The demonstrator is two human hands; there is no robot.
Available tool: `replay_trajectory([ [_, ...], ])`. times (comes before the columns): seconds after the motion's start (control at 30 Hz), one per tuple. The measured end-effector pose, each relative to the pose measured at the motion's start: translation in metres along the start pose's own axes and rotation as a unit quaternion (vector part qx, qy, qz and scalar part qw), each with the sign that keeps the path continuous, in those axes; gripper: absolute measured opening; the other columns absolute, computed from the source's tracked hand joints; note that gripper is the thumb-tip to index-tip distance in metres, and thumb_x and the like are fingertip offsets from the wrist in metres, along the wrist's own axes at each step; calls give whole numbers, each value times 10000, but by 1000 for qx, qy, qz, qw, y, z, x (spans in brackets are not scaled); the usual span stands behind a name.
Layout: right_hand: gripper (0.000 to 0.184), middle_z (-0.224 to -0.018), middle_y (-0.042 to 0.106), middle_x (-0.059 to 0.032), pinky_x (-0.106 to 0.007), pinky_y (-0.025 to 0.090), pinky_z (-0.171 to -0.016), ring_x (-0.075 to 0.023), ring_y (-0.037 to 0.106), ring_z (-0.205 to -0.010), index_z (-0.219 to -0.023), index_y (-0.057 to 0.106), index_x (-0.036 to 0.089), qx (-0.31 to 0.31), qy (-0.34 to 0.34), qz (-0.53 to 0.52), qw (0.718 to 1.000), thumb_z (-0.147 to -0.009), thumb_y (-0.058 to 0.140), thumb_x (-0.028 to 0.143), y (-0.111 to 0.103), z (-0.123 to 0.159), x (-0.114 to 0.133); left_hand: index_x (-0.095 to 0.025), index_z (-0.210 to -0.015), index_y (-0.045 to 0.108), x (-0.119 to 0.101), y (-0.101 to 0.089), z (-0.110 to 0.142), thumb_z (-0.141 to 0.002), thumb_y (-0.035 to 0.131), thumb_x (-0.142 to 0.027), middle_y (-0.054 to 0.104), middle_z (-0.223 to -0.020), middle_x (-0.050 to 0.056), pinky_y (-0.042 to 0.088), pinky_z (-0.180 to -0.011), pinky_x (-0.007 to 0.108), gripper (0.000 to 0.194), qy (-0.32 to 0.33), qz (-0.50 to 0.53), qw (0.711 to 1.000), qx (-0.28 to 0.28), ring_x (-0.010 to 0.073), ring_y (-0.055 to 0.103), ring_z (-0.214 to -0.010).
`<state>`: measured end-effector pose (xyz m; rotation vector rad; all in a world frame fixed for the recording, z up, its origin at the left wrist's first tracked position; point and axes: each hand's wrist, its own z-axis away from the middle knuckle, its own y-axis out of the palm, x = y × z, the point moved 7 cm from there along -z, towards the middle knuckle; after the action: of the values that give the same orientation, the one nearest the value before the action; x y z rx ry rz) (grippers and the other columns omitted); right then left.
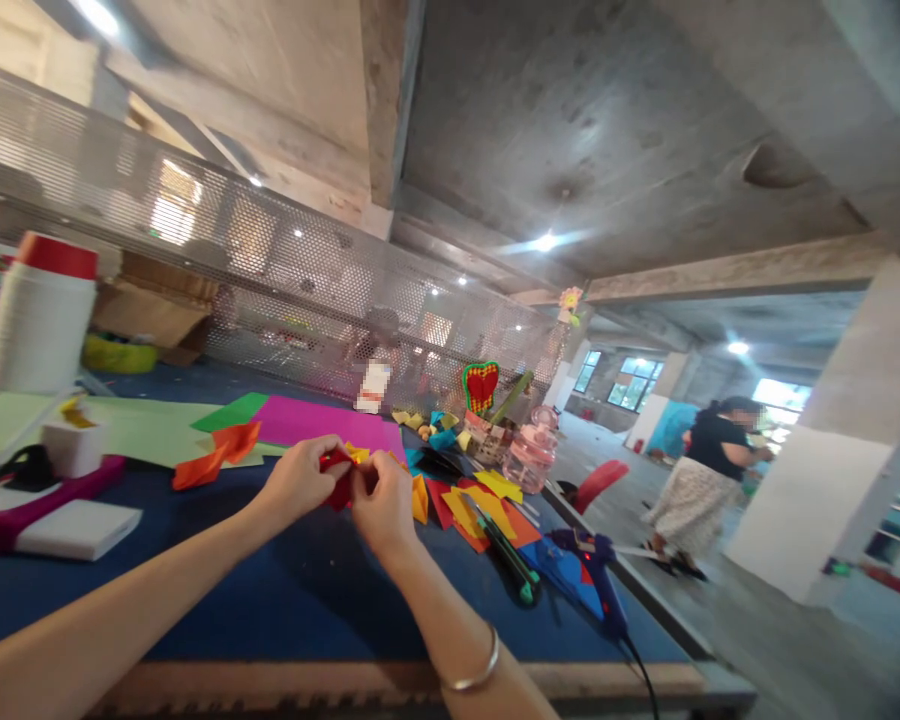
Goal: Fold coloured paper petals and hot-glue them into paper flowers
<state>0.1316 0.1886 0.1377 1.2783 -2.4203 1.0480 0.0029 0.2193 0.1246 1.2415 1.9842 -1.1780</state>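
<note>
My left hand (307, 482) and my right hand (384, 505) meet above the blue table top, fingers pinched together. Between them is a piece of red paper (336, 484), largely covered by the fingers. A bit of yellow paper (358, 454) shows just behind the fingertips; whether it is part of the held piece I cannot tell. An orange folded paper (221, 455) lies to the left of my left hand. Close to the right of my right hand is a yellow-orange paper piece (419, 499). A silver bangle (476, 668) circles my right wrist.
Right of my hands lie yellow and red paper pieces (469, 512), a green-handled cutter (506, 555) and a blue glue gun (596, 570) with a cord. A pink plastic bottle (531, 455) stands behind. At left are a white power strip (79, 528) and stacked cups (41, 320). A person (709, 480) stands far right.
</note>
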Motion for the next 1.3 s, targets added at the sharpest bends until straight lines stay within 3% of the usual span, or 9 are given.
replay_trajectory([
  [0.07,119,-626,554,12,-234,377,-575,-139,528,-589,-680,504,192,-23,55,-28,998,-792,504,229,-3,-2,-11,-163,-787,585,1,5,1,-658,607,-347,644,-714,21,459,-667,291,225,-49,114,992,11,180,603,-695],
  [0.17,125,-623,561,7,-242,394,-576,-145,527,-593,-683,522,187,-74,119,-64,988,-782,518,264,-9,-5,-25,-146,-944,549,2,20,8,-566,715,-390,655,-786,31,492,-652,299,479,-150,301,941,46,179,632,-696],
  [0.3,140,-623,566,10,-236,413,-568,-142,532,-598,-668,532,187,-97,147,-128,976,-763,535,289,-9,-5,-31,-131,-964,556,0,29,12,-506,766,-391,672,-789,38,516,-705,312,567,-173,402,898,37,173,643,-708],
  [0.5,127,-651,597,12,-253,457,-621,-146,569,-630,-678,554,195,-40,147,-128,980,-745,578,301,5,-3,-28,-123,-899,629,12,8,-1,-633,597,-373,678,-719,44,479,-617,296,367,-83,210,974,-29,188,624,-637],
  [0.6,158,-765,633,-13,-260,489,-651,-150,598,-681,-843,590,186,-33,129,-135,982,-747,604,310,3,-5,-23,-145,-831,666,6,2,-4,-661,496,-259,693,-717,45,440,-615,276,266,-14,42,999,-1,206,634,-681],
  [0.7,261,-884,637,-39,-250,499,-671,-147,608,-742,-1027,596,185,-21,59,-118,991,-787,587,288,-6,-9,-11,-155,-785,680,-1,7,-3,-645,451,-195,706,-721,45,417,-622,266,272,19,-51,997,55,214,640,-698],
  [0.87,210,-908,640,-42,-244,490,-740,-148,616,-815,-996,648,204,52,-63,-51,995,-839,509,183,-10,-11,5,-153,-748,677,2,15,-1,-642,459,-200,706,-702,45,411,-621,256,247,9,-82,990,111,220,642,-698],
  [1.07,168,-864,643,-53,-256,502,-722,-161,622,-782,-948,625,176,13,-36,-40,998,-841,498,198,-11,-10,-5,-155,-819,658,2,17,-2,-778,421,-365,708,-772,42,442,-689,264,319,46,26,995,89,206,631,-749],
  [1.3,164,-848,670,-55,-261,512,-687,-167,639,-760,-921,627,167,14,3,-85,996,-808,512,196,-12,-11,-7,-185,-873,654,-5,14,2,-794,447,-332,703,-797,27,451,-712,258,266,62,44,995,60,189,633,-750],
])
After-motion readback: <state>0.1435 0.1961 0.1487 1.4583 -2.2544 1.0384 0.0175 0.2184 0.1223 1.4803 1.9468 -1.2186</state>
